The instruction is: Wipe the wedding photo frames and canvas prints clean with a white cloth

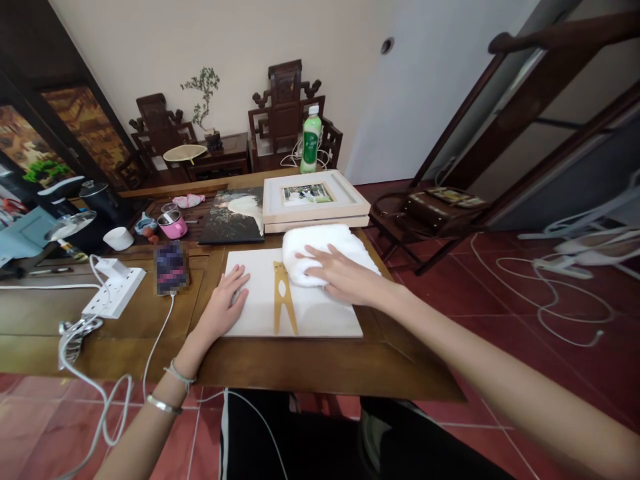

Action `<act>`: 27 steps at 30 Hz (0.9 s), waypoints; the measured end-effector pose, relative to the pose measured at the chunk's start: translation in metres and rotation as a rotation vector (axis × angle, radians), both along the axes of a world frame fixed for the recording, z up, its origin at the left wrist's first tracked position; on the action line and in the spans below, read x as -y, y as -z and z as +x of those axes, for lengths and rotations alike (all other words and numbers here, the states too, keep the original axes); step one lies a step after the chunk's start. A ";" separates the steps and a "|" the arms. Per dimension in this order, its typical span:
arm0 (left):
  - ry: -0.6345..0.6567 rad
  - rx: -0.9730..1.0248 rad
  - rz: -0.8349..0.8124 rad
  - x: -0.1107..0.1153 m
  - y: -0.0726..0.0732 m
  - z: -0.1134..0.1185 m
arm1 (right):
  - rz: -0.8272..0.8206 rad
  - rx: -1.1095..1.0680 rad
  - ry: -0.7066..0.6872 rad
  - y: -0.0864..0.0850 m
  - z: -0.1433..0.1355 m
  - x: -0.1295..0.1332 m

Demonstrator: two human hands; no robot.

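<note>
A white board lies flat near the front edge of the wooden table. My left hand rests on its left edge, fingers stretched out and holding nothing. On the board's right part sits a thick, folded white towel. My right hand grips it from above, its fingers spread over the top and pressed into the soft folds; the thumb is partly hidden at the near side. Between my hands lies a flat yellow, A-shaped piece with an oval hole. Its upper end touches or nearly touches the towel.
Behind the board are stacked pale frames, a dark painted panel and a green bottle. To the left are a phone on a cable, a power strip, a pink mug and a white cup. A wooden chair stands right.
</note>
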State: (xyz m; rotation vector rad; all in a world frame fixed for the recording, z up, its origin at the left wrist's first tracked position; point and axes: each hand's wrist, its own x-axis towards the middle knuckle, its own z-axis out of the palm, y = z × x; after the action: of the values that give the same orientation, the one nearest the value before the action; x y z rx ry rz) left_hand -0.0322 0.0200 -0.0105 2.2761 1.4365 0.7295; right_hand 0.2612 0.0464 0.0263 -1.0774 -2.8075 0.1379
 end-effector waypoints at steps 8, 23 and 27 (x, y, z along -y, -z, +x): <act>-0.005 0.015 0.027 0.000 0.004 0.000 | -0.111 0.022 -0.089 -0.013 0.007 0.109; -0.022 0.039 -0.009 -0.002 0.002 -0.001 | -0.097 -0.079 0.023 -0.005 0.007 -0.021; -0.030 0.031 0.002 -0.002 0.002 -0.001 | -0.018 -0.138 0.048 0.001 0.005 -0.036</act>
State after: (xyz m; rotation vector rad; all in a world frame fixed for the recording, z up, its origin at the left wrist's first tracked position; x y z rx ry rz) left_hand -0.0330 0.0224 -0.0129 2.2394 1.4598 0.7720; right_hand 0.2662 0.0827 0.0256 -1.0932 -2.6614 0.2239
